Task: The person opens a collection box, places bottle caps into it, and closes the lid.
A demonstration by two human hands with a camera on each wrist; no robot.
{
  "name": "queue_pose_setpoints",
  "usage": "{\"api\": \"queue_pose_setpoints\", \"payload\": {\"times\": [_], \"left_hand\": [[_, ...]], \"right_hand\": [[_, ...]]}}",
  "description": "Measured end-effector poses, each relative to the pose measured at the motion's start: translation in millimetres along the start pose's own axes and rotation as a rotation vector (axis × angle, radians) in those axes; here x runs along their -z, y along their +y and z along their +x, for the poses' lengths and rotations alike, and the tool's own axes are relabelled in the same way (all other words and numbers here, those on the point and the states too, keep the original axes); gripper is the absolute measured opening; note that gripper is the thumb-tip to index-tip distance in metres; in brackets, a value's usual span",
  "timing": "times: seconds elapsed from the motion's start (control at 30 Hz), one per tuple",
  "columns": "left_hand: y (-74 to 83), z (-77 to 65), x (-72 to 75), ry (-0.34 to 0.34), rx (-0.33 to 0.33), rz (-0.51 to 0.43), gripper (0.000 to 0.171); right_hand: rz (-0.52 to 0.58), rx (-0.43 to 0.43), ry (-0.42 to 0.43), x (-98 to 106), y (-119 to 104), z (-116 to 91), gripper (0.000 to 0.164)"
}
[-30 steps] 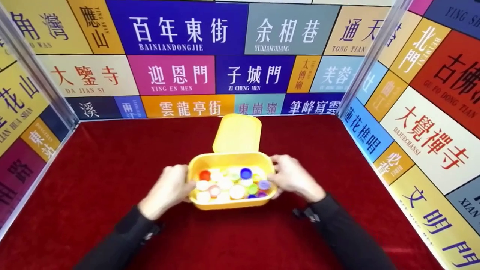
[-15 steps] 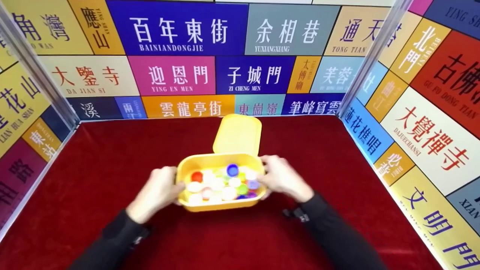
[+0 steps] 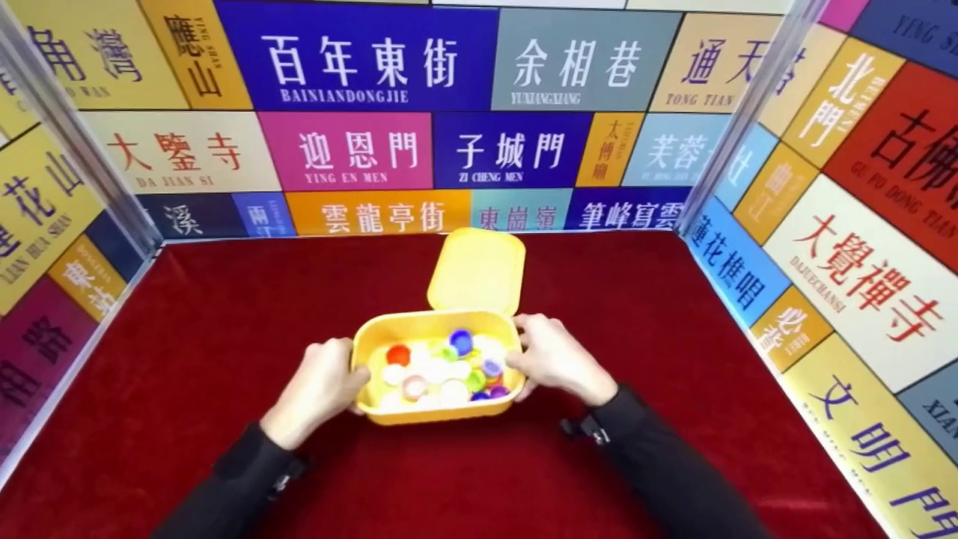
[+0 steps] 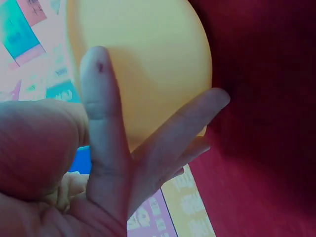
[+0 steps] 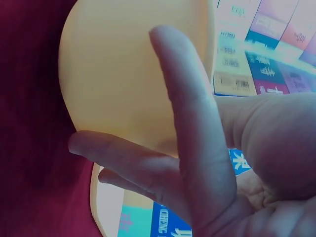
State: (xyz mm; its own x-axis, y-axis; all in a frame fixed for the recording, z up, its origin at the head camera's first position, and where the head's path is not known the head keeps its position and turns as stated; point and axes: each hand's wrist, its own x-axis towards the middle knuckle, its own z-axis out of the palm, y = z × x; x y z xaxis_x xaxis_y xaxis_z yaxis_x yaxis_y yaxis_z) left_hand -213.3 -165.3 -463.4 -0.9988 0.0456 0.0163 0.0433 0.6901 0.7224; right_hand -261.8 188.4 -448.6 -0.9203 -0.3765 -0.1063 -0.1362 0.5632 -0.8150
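Note:
Both hands hold a yellow plastic box (image 3: 438,415) with rounded corners, one at each short end. My left hand (image 3: 318,385) grips its left end, thumb over the rim. At the opposite end my right hand (image 3: 561,361) does the same. Inside lie several small round caps, among them a red cap (image 3: 397,355), a blue cap (image 3: 460,343) and many pale ones. The wrist views show fingers spread beneath and along the outside of the yellow box (image 4: 158,64), its far side hidden. Behind it lies a yellow lid (image 3: 479,269), slightly overlapped by the box's rim.
A dark red cloth (image 3: 247,299) covers the table. Upright panels with coloured sign prints stand at the back (image 3: 352,150), left and right, joined by metal corner posts. The lid lies near the back panel.
The box has moved left in both hands, mostly in the first half second. Some caps inside have shifted, the blue one a little to the left. The lid has stayed in place.

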Motion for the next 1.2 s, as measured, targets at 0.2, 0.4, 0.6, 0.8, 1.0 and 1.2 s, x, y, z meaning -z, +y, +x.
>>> {"api": "queue_pose_setpoints", "payload": {"times": [0.2, 0.4, 0.6, 0.8, 1.0, 1.2], "left_hand": [[-2.1, -0.2, -2.5, -0.055, -0.036, -0.03, 0.025], [-0.4, 1.5, -10.6, -0.047, -0.001, -0.023, 0.032], [-1.0, 2.5, -9.7, -0.056, -0.003, -0.021, 0.042], [-1.8, 3.2, -10.0, -0.045, -0.004, 0.0, 0.042], [-2.5, 3.0, -10.3, -0.04, -0.007, 0.014, 0.044], [-3.7, 0.3, -10.9, -0.028, -0.002, 0.013, 0.043]], "right_hand": [[0.029, -0.077, 0.03, -1.6, 7.7, -2.7, 0.053], [0.066, -0.077, 0.006, 6.0, 22.0, -4.8, 0.056], [0.057, -0.089, -0.03, 13.3, 22.6, -3.4, 0.05], [0.012, -0.133, -0.065, 27.7, 18.9, 6.8, 0.048], [-0.06, -0.127, 0.008, 45.0, 21.8, 31.8, 0.042], [-0.131, -0.068, 0.102, 59.8, 27.5, 69.5, 0.042]]}}
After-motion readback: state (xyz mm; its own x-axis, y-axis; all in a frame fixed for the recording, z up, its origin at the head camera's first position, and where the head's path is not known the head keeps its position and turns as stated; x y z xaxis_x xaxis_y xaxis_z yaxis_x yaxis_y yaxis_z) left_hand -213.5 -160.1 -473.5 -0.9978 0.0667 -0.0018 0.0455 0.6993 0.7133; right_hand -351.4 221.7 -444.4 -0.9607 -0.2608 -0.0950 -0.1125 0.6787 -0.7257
